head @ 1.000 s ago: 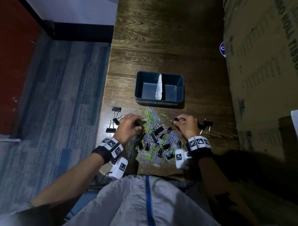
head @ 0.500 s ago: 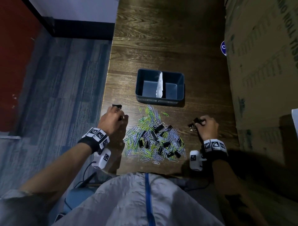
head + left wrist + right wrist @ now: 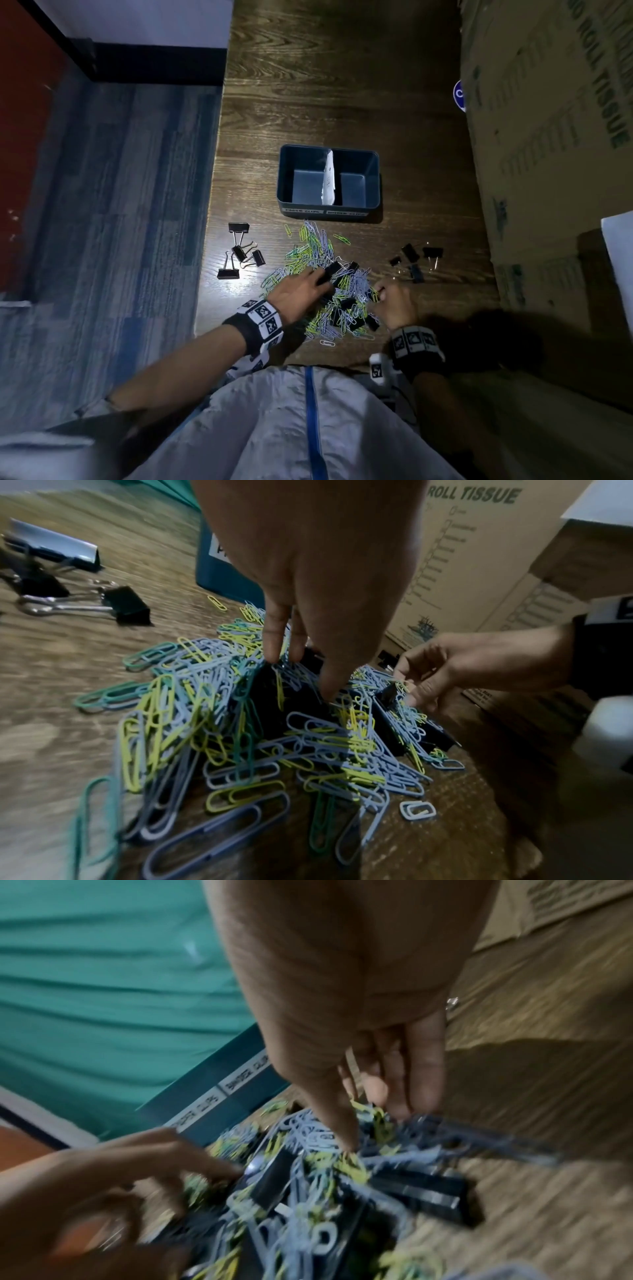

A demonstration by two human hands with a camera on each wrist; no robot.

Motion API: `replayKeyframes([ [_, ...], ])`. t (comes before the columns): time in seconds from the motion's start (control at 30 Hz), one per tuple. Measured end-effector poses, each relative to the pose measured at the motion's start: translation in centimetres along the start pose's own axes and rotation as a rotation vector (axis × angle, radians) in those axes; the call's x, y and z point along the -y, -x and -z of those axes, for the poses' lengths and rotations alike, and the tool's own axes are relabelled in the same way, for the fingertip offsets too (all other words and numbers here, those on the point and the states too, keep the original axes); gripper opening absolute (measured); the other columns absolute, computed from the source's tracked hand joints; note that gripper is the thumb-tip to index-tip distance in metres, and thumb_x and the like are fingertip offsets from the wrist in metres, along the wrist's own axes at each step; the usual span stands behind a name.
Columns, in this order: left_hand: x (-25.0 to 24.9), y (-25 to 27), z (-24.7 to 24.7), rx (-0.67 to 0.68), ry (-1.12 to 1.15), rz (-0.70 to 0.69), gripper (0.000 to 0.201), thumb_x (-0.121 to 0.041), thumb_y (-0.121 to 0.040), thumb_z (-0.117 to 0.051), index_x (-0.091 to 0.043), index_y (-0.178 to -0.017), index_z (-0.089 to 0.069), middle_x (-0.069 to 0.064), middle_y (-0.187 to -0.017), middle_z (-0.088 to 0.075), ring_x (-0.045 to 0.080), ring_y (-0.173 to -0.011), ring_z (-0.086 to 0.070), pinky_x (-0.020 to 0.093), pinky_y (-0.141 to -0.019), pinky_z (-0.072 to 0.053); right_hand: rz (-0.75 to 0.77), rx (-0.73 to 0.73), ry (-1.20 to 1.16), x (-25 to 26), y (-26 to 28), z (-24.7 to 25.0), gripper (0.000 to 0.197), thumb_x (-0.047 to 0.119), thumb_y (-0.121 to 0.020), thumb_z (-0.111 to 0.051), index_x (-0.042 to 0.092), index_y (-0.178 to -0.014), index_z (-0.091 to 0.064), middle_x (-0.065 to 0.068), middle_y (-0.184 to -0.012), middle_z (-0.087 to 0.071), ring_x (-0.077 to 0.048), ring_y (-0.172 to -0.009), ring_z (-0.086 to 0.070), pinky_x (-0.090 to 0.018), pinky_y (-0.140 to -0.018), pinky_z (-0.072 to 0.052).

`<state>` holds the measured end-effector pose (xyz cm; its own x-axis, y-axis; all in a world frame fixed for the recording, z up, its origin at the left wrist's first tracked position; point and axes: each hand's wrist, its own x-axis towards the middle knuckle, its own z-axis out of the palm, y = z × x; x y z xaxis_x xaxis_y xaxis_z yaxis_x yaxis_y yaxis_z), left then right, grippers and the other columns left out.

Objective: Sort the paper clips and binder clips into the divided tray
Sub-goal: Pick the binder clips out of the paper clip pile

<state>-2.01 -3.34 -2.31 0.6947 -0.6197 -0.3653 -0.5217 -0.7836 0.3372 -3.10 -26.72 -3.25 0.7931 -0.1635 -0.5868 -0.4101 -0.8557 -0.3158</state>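
Observation:
A heap of blue, yellow and green paper clips [image 3: 318,270] mixed with black binder clips lies on the wooden table in front of the dark blue divided tray [image 3: 284,178], whose two compartments look empty. My left hand [image 3: 320,279] reaches into the heap, and its thumb and fingers [image 3: 274,645] pinch a black binder clip [image 3: 331,270]. My right hand [image 3: 378,291] is at the heap's right edge, fingers curled round a small black binder clip [image 3: 387,695]. The right wrist view is blurred and shows the right hand [image 3: 373,1123] pointing down into the paper clips [image 3: 308,1153].
Loose binder clips lie in a left group [image 3: 239,255] and a right group [image 3: 416,260]. A white card [image 3: 329,178] divides the tray. Large cardboard boxes [image 3: 548,154] stand along the table's right side. The table's left edge [image 3: 210,240] drops to the floor.
Both hands were out at the side groups of binder clips half a second ago. They have come back inward to the central heap and taken hold of binder clips there.

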Motion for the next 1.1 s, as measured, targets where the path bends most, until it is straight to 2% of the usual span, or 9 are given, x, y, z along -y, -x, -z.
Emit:
replayKeyframes([
  [0.13, 0.0, -0.6, 0.2, -0.012, 0.115, 0.1, 0.051, -0.008, -0.082, -0.068, -0.019, -0.128, -0.048, 0.011, -0.135, -0.037, 0.025, -0.11, -0.048, 0.027, -0.079, -0.05, 0.041, -0.054, -0.051, 1.0, 0.3, -0.5, 0.027, 0.017, -0.08, -0.079, 0.032, -0.075, -0.058, 0.006, -0.089, -0.068, -0.015, -0.081, -0.066, -0.034, -0.074, -0.056],
  [0.2, 0.4, -0.8, 0.4, -0.034, 0.213, 0.113, 0.039, -0.008, -0.088, -0.059, -0.014, -0.126, -0.051, 0.011, -0.131, -0.043, 0.029, -0.111, -0.049, 0.038, -0.086, -0.048, 0.073, -0.099, -0.116, 1.4, 0.3, -0.4, 0.034, 0.014, -0.079, -0.079, 0.034, -0.065, -0.055, 0.01, -0.08, -0.067, -0.011, -0.076, -0.065, -0.035, -0.073, -0.058],
  [0.3, 1.1, -0.6, 0.2, -0.096, 0.323, 0.149, 0.033, -0.004, -0.089, -0.056, -0.011, -0.121, -0.054, 0.01, -0.123, -0.048, 0.03, -0.103, -0.053, 0.046, -0.085, -0.048, 0.151, -0.055, -0.249, 1.6, 0.6, 0.3, 0.03, 0.01, -0.08, -0.079, 0.029, -0.07, -0.057, 0.007, -0.076, -0.063, -0.007, -0.071, -0.059, -0.024, -0.07, -0.054],
  [0.47, 2.4, 0.7, 0.3, -0.238, 0.375, 0.115, 0.035, -0.019, -0.084, -0.072, -0.01, -0.114, -0.058, 0.004, -0.112, -0.053, 0.019, -0.09, -0.058, 0.035, -0.075, -0.057, 0.207, 0.071, -0.369, 0.5, 0.4, 1.1, 0.023, 0.009, -0.073, -0.084, 0.027, -0.076, -0.07, 0.004, -0.084, -0.067, -0.013, -0.077, -0.063, -0.043, -0.08, -0.059],
  [0.6, 3.9, 2.4, 0.5, -0.307, 0.356, 0.171, 0.033, -0.024, -0.083, -0.071, -0.014, -0.112, -0.059, 0.001, -0.113, -0.058, 0.019, -0.102, -0.055, 0.035, -0.087, -0.052, 0.188, -0.028, -0.287, 0.1, -0.2, 0.5, 0.021, 0.011, -0.077, -0.078, 0.028, -0.073, -0.066, 0.008, -0.093, -0.063, -0.013, -0.084, -0.063, -0.044, -0.084, -0.056],
  [0.73, 5.9, 5.1, 0.6, -0.345, 0.299, 0.276, 0.032, -0.03, -0.084, -0.07, -0.019, -0.112, -0.059, 0.0, -0.112, -0.062, 0.018, -0.101, -0.05, 0.034, -0.085, -0.044, 0.067, -0.114, -0.184, 0.1, -1.0, -0.7, 0.047, 0.009, -0.076, -0.079, 0.041, -0.1, -0.055, 0.006, -0.121, -0.055, -0.017, -0.098, -0.062, -0.045, -0.084, -0.058],
  [0.83, 7.4, 7.5, 0.1, -0.314, 0.329, 0.351, 0.032, -0.032, -0.085, -0.07, -0.022, -0.111, -0.055, -0.001, -0.112, -0.057, 0.016, -0.097, -0.051, 0.031, -0.081, -0.044, 0.044, -0.101, -0.152, -0.1, -1.4, -1.8, 0.05, 0.013, -0.075, -0.083, 0.036, -0.113, -0.06, 0.004, -0.133, -0.052, -0.019, -0.11, -0.06, -0.045, -0.091, -0.056],
  [1.0, 8.6, 10.0, -0.7, -0.227, 0.24, 0.391, 0.039, -0.031, -0.078, -0.076, -0.022, -0.108, -0.052, 0.0, -0.109, -0.055, 0.023, -0.088, -0.058, 0.038, -0.072, -0.054, 0.03, -0.114, -0.14, 0.5, -1.7, -1.9, 0.039, 0.016, -0.075, -0.085, 0.026, -0.107, -0.066, 0.004, -0.112, -0.063, -0.014, -0.094, -0.062, -0.038, -0.086, -0.057],
  [1.1, 8.6, 10.4, -1.4, -0.202, 0.154, 0.374, 0.042, -0.027, -0.074, -0.079, -0.017, -0.106, -0.055, 0.003, -0.106, -0.057, 0.025, -0.089, -0.059, 0.038, -0.069, -0.055, 0.04, -0.108, -0.154, 0.7, -1.7, -1.6, 0.032, 0.017, -0.075, -0.085, 0.023, -0.1, -0.067, 0.002, -0.11, -0.064, -0.016, -0.096, -0.063, -0.039, -0.088, -0.056],
])
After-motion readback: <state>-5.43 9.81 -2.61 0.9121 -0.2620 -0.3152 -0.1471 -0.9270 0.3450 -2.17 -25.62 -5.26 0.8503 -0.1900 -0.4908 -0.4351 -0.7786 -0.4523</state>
